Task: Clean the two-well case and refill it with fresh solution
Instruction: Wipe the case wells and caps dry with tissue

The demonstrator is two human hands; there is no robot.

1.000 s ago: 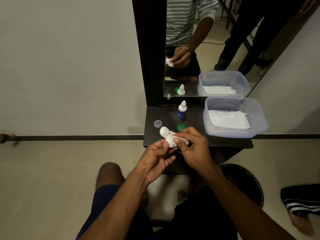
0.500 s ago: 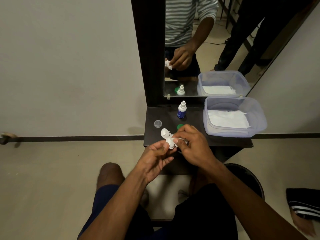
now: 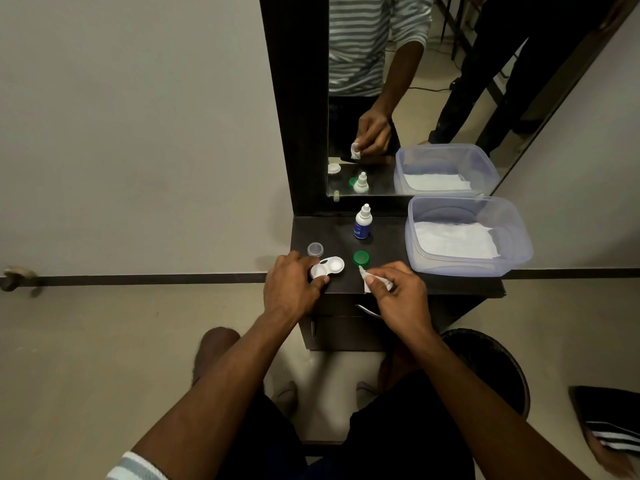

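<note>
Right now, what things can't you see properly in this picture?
- Two-well case: the left hand covers its near-left edge in the head view; too small to tell whether the wells are dry.
- Tissue: mostly hidden inside the right hand.
- Bottle: label too small to read.
- Bin: the right arm covers part of it, and it is too dark to see inside.

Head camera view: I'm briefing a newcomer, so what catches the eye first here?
The white two-well case, caps off, sits on the dark shelf under the left hand. The right hand pinches a crumpled tissue beside a green cap. Behind stand a small dropper bottle and a clear tub.
</note>
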